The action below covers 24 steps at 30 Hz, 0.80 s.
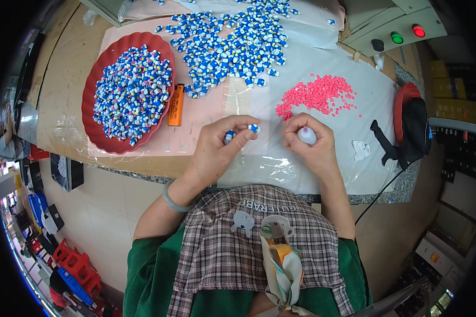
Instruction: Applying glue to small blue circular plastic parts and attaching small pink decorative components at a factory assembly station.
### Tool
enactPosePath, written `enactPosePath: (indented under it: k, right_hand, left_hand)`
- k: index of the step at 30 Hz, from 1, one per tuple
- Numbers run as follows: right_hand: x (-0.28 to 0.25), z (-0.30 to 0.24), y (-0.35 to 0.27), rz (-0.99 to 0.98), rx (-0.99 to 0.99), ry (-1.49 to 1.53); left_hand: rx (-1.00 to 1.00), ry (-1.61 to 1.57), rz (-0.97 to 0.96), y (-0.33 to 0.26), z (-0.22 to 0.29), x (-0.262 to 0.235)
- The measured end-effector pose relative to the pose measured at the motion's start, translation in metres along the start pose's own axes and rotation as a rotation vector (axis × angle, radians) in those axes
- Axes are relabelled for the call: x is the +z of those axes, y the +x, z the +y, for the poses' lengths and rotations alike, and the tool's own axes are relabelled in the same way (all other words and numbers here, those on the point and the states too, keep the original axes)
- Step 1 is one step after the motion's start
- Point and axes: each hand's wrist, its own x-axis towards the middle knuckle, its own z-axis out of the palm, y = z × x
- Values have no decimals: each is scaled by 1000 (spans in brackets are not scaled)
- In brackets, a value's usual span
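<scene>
My left hand (217, 143) pinches a small blue-and-white figure-like piece (254, 128) between thumb and forefinger. A second blue-and-white piece (229, 137) sits tucked in the curled fingers of that hand. Closed around a small white rounded tool or bottle (306, 136) with a purplish end is my right hand (317, 150). Its thumb and forefinger meet at the tips; whether anything tiny is between them cannot be made out. Just beyond the right hand, small pink pieces (322, 95) lie scattered on white sheeting, with a little cluster (285, 115) near the fingers.
A red scalloped bowl (89, 124) full of blue-and-white pieces stands at left, beside an orange-and-black stick-shaped object (175, 105). More such pieces (232, 45) spread across the back. A white scrap (360, 150), a black bag (412, 127) and a panel with lights (396, 37) are at right.
</scene>
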Motion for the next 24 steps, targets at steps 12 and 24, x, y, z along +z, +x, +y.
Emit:
enactPosePath:
  k: [12,24]
  right_hand:
    - [15,-4,-4,-8,84,222]
    - [12,-10,-4,-37,44,10]
  left_hand:
    - [67,88,-69,2,1,19]
    - [169,183,-57,1,4,21]
